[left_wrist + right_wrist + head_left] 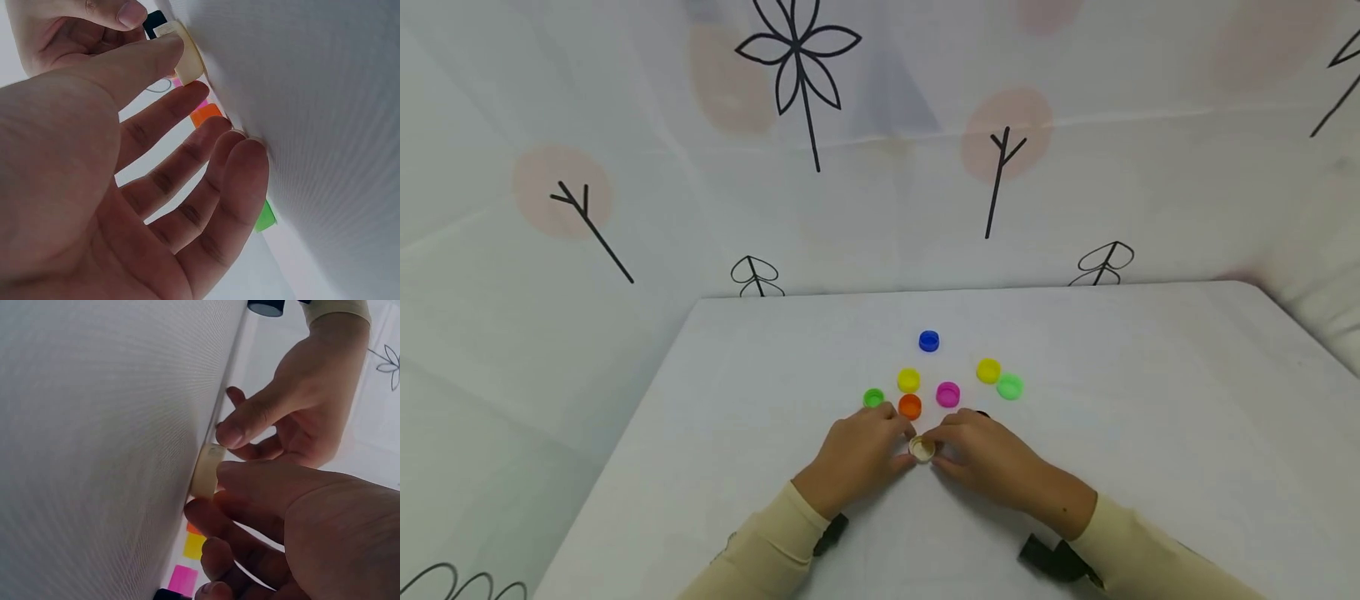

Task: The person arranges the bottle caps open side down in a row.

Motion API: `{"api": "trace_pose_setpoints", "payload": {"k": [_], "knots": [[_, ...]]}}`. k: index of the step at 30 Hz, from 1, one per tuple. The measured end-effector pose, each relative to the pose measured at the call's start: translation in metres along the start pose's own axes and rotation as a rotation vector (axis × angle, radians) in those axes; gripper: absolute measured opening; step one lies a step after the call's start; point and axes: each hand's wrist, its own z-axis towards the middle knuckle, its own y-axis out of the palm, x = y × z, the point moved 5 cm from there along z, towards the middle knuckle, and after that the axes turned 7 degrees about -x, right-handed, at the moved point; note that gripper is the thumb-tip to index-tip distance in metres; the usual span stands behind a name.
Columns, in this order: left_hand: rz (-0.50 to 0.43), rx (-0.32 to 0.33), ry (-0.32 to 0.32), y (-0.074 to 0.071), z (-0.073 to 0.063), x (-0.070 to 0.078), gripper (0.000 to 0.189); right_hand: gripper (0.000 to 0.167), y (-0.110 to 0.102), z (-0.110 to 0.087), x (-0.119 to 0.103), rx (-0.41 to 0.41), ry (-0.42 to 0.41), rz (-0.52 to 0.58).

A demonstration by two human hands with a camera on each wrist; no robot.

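A cream bottle cap (922,451) lies on the white table, hollow side up, between both hands. My left hand (859,452) pinches its left side with thumb and index finger, the other fingers loosely bent in the left wrist view. From the right, my right hand (988,457) holds the same cap (204,473) between thumb and index finger. Just beyond the fingers sit an orange cap (910,407) and a green cap (873,397). A black cap (982,413) is mostly hidden behind the right hand.
Farther back on the table (760,375) are a magenta cap (948,394), a yellow cap (908,381), another yellow cap (988,371) beside a light green cap (1010,387), and a blue cap (928,341). A patterned cloth (887,208) hangs behind the table's far edge.
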Motion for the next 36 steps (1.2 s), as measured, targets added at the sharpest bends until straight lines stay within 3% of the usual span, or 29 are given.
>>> {"api": "trace_pose_setpoints", "payload": {"k": [7, 15, 24, 36], "knots": [[-0.003, 0.010, 0.026, -0.0002, -0.0015, 0.0003, 0.027, 0.023, 0.0022, 0.0022, 0.0021, -0.033, 0.022, 0.044], [-0.016, 0.010, 0.043, 0.0018, -0.0022, -0.0016, 0.024, 0.023, 0.0038, 0.0019, 0.0039, -0.045, 0.034, 0.166], [-0.067, -0.041, 0.073, 0.0019, -0.0045, 0.0001, 0.028, 0.020, 0.0089, 0.0018, 0.0081, -0.061, 0.037, 0.238], [-0.110, -0.069, 0.056, 0.0031, -0.0032, -0.0008, 0.028, 0.024, 0.0088, 0.0022, 0.0088, -0.077, 0.062, 0.255]]}}
